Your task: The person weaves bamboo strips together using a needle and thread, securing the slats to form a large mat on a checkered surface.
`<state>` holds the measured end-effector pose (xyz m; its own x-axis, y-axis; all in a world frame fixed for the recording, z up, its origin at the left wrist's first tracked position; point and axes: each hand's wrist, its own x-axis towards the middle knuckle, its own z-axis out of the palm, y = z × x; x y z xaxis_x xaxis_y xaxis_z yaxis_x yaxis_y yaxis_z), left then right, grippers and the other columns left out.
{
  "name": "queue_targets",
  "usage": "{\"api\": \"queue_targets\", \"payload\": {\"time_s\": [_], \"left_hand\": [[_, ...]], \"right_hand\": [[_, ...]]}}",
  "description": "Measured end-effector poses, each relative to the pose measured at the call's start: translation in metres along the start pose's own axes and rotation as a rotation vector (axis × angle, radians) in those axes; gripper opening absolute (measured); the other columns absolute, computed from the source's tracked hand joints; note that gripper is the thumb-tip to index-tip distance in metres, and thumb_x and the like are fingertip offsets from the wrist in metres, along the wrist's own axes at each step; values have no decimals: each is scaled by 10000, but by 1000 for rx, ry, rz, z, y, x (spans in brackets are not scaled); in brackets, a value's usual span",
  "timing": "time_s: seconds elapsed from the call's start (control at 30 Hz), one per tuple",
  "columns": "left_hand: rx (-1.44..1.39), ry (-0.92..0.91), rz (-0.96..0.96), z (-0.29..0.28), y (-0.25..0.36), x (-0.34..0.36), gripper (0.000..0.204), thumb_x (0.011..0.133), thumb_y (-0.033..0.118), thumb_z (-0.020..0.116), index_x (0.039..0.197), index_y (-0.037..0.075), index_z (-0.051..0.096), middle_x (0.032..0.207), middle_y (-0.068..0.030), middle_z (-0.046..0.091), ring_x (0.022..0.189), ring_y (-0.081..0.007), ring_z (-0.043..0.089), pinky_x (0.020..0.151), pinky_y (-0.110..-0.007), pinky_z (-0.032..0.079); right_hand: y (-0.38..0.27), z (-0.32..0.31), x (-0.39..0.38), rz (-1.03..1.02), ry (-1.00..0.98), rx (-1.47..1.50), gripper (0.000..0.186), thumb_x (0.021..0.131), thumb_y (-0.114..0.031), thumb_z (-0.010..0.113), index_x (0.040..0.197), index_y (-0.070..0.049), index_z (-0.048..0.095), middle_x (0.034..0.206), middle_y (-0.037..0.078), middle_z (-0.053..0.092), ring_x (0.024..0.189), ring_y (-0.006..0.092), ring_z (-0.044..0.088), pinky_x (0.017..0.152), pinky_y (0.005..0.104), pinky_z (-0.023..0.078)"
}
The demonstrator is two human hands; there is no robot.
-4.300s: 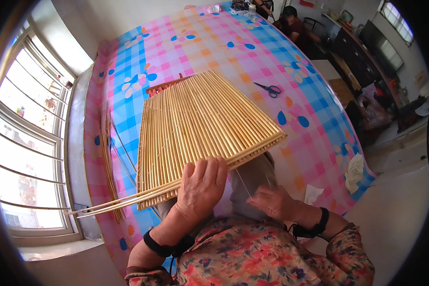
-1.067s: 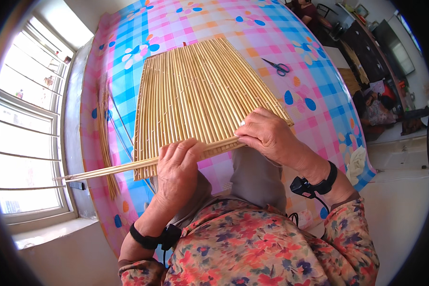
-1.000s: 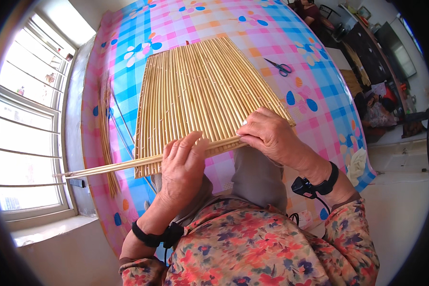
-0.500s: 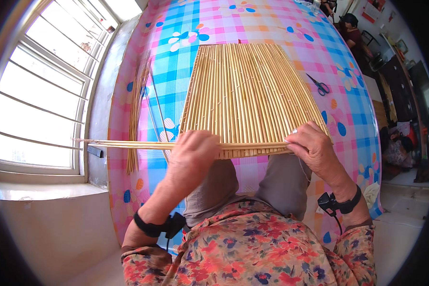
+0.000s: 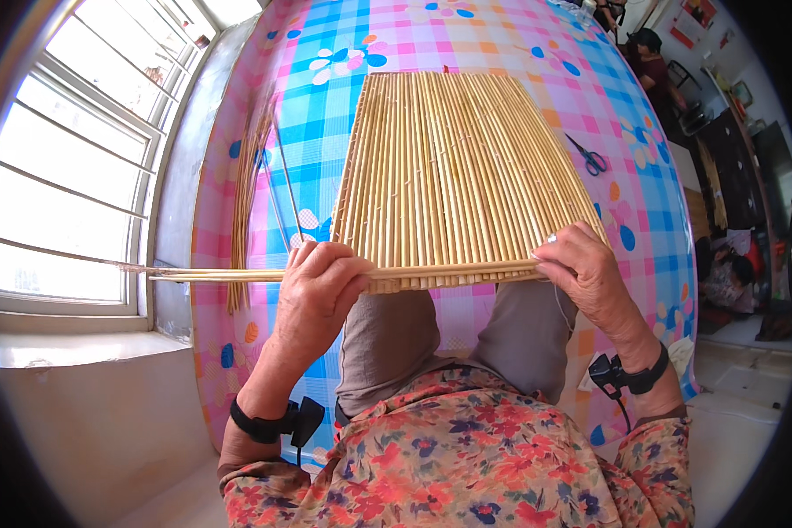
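A trapezoid mat of pale bamboo sticks [image 5: 453, 167] lies across my grey-trousered knees. Long loose pale sticks [image 5: 216, 275] run along its near edge and stick out toward the window. My left hand [image 5: 317, 286] is closed over these sticks at the mat's left corner. My right hand [image 5: 581, 268] pinches their right end at the near right corner, where a thin cord [image 5: 561, 308] hangs down; a small white bit shows by the fingers. Black scissors [image 5: 594, 160] lie right of the mat.
The checked flowered sheet [image 5: 321, 114] covers the surface beneath. A bundle of long thin sticks [image 5: 242, 229] lies at left beside a barred window [image 5: 66, 202]. At upper right are a person [image 5: 649, 70] and dark furniture [image 5: 739, 158]; another person [image 5: 726, 286] is lower down.
Earlier my right hand was below the mat on the cord; it has risen to grip the edge. My left hand has lately shifted leftward along the sticks, and the view has turned.
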<state>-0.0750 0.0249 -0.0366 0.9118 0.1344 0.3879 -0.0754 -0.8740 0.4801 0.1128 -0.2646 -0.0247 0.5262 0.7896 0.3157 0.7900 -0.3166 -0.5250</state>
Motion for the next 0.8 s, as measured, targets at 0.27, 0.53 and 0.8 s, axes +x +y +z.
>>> {"api": "queue_targets", "payload": {"time_s": [0.27, 0.53, 0.8], "left_hand": [[-17, 15, -16, -10, -9, -4, 194, 781, 21, 741, 971, 29, 705, 956, -87, 635, 878, -267, 611, 756, -362, 514], [39, -63, -80, -37, -18, -11, 195, 798, 19, 732, 987, 32, 687, 986, -102, 639, 931, -286, 631, 841, -389, 507], [-62, -89, -104, -36, -18, -14, 156, 835, 19, 691, 986, 33, 657, 982, -95, 632, 931, -283, 632, 800, -387, 518]], "right_hand": [[0, 0, -1, -10, -2, 7, 171, 747, -16, 765, 901, -56, 701, 831, 60, 615, 825, 245, 580, 729, 351, 493], [2, -2, -1, 19, -21, 34, 190, 744, 4, 760, 915, -45, 693, 828, 71, 614, 830, 252, 580, 724, 348, 479], [-4, -5, 1, 43, -40, 41, 178, 762, 19, 745, 924, -23, 685, 819, 67, 596, 814, 231, 558, 715, 335, 472]]}}
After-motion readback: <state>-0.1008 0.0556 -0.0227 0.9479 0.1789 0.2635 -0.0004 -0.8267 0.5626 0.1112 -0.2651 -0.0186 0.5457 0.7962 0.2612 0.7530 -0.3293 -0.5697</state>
